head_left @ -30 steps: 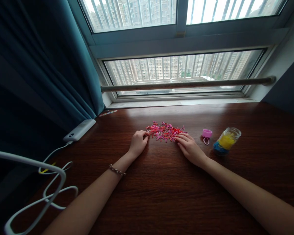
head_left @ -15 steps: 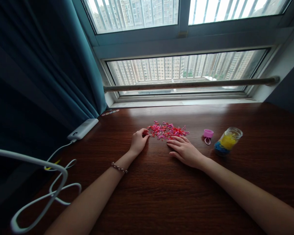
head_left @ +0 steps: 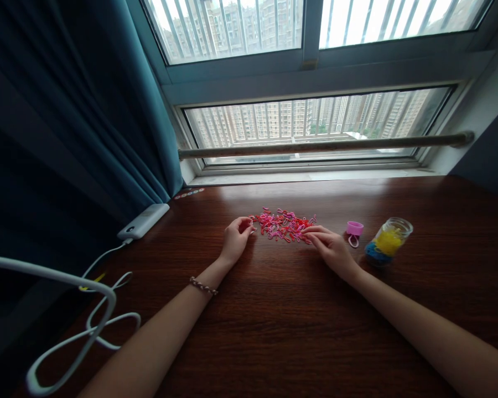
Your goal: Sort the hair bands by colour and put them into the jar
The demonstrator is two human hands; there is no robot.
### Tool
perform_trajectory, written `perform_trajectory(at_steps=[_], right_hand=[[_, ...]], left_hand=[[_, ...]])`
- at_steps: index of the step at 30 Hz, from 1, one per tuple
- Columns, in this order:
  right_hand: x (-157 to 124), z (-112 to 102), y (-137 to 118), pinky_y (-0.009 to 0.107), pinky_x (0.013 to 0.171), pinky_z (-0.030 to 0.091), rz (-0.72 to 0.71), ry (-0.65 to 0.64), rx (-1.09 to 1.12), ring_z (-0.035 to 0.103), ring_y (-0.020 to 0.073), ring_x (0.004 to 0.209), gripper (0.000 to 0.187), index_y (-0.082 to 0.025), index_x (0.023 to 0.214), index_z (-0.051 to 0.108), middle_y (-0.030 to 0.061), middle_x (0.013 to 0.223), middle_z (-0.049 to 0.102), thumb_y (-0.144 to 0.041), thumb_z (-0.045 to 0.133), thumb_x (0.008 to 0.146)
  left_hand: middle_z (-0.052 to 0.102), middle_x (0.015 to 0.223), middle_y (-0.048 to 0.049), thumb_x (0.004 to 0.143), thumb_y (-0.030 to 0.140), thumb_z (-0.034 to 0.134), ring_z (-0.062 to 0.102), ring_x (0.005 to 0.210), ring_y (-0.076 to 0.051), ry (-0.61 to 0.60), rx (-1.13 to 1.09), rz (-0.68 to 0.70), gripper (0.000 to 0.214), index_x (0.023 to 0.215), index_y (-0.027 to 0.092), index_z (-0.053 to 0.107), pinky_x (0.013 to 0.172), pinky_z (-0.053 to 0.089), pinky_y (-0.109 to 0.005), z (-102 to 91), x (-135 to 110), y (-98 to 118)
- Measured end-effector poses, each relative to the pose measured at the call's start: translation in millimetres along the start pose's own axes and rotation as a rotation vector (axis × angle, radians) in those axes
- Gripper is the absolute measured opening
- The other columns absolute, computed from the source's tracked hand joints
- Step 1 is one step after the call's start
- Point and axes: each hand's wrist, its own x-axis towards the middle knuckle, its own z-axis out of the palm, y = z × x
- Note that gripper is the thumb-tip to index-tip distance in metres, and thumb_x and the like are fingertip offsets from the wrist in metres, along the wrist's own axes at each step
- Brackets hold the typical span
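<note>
A loose pile of small pink and red rubber bands [head_left: 284,225] is spread on the dark wooden table. At its left end, my left hand [head_left: 235,239] is closed in a pinch, with small pale pink bands showing at the fingertips. My right hand [head_left: 332,249] reaches in at the right side of the pile, its thumb and fingers drawn together among the bands. What lies between those fingertips is too small to make out. Right of this hand are a pink cup-shaped piece [head_left: 354,228] with a pale pink loop [head_left: 353,241] and a glass jar [head_left: 389,242] holding yellow and blue bands.
A white power strip [head_left: 144,221] lies by the blue curtain [head_left: 149,138] on the left, with a looping white cable [head_left: 103,301] in front. A window with a horizontal rail [head_left: 323,146] rises behind the table [head_left: 274,331].
My right hand has shifted right along the pile, and its spread fingers have come together in a pinch. My left hand stays at the left end of the pile.
</note>
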Motion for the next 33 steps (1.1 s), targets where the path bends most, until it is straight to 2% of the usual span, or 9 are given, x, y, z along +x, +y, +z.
perform_trajectory(at_steps=[4,8,12,15,18,21,23,28,33], right_hand=[[2,-3,2,0.034,0.081,0.046,0.080,0.012,0.058,0.060,0.0193,0.088,0.023,-0.020,0.087,0.069,0.0063,0.092,0.066,-0.030,0.048,0.084],[2,-3,2,0.033,0.080,0.047,0.100,0.029,0.083,0.060,0.0188,0.086,0.023,-0.021,0.086,0.070,0.0062,0.091,0.066,-0.031,0.050,0.083],[2,-2,6,0.032,0.078,0.047,0.106,0.053,0.097,0.061,0.0188,0.084,0.023,-0.020,0.082,0.071,0.0062,0.088,0.067,-0.031,0.051,0.082],[3,-3,4,0.031,0.074,0.048,0.103,0.053,0.111,0.061,0.0184,0.080,0.024,-0.020,0.079,0.071,0.0058,0.082,0.068,-0.032,0.051,0.082],[1,-3,-6,0.029,0.070,0.048,0.079,0.022,0.144,0.061,0.0173,0.076,0.025,-0.019,0.077,0.071,0.0056,0.079,0.068,-0.033,0.051,0.082],[-4,0,-18,0.027,0.068,0.049,0.007,-0.208,0.226,0.062,0.0163,0.073,0.025,-0.018,0.075,0.071,0.0051,0.078,0.068,-0.034,0.053,0.081],[-6,3,-20,0.027,0.067,0.049,-0.035,-0.330,0.233,0.062,0.0160,0.072,0.025,-0.018,0.076,0.070,0.0046,0.076,0.068,-0.034,0.052,0.082],[-6,5,-5,0.035,0.078,0.045,-0.023,-0.008,-0.096,0.059,0.0191,0.083,0.026,-0.021,0.086,0.069,0.0054,0.084,0.068,-0.031,0.045,0.086],[-6,8,4,0.039,0.086,0.040,-0.088,-0.086,-0.360,0.050,0.0215,0.095,0.023,-0.023,0.093,0.067,0.0049,0.098,0.065,-0.026,0.045,0.086]], left_hand=[[0.065,0.082,-0.0052,0.071,0.027,0.062,0.064,0.073,-0.017,-0.050,-0.188,-0.047,0.022,0.089,0.014,0.057,0.069,0.051,-0.030,2.0,-1,8],[0.063,0.070,-0.0020,0.069,0.028,0.065,0.062,0.062,-0.014,-0.212,-0.287,-0.060,0.022,0.084,0.013,0.058,0.062,0.051,-0.027,8.3,-12,31],[0.065,0.074,-0.0043,0.068,0.028,0.067,0.060,0.065,-0.013,-0.419,-0.191,0.023,0.020,0.080,0.013,0.062,0.062,0.048,-0.024,17.3,-32,53],[0.066,0.072,-0.0045,0.073,0.029,0.062,0.059,0.065,-0.014,-0.565,-0.099,0.069,0.019,0.084,0.013,0.063,0.060,0.045,-0.023,19.4,-38,56],[0.065,0.067,-0.0028,0.079,0.031,0.053,0.057,0.061,-0.013,-0.418,0.059,0.103,0.020,0.088,0.015,0.062,0.058,0.043,-0.023,15.5,-31,46],[0.062,0.073,-0.0036,0.080,0.029,0.051,0.055,0.064,-0.015,-0.091,0.382,0.139,0.015,0.082,0.017,0.060,0.062,0.043,-0.026,8.4,-19,29],[0.060,0.078,-0.0053,0.076,0.028,0.055,0.054,0.070,-0.018,0.031,0.590,0.154,0.012,0.081,0.017,0.059,0.066,0.042,-0.029,4.2,-13,19],[0.056,0.074,-0.0065,0.074,0.027,0.056,0.049,0.071,-0.020,0.008,0.774,0.086,0.011,0.069,0.018,0.056,0.066,0.040,-0.030,-0.2,-9,3],[0.056,0.071,-0.0049,0.076,0.026,0.055,0.049,0.068,-0.018,-0.029,0.641,0.075,0.013,0.067,0.017,0.056,0.064,0.040,-0.029,1.8,-9,10]])
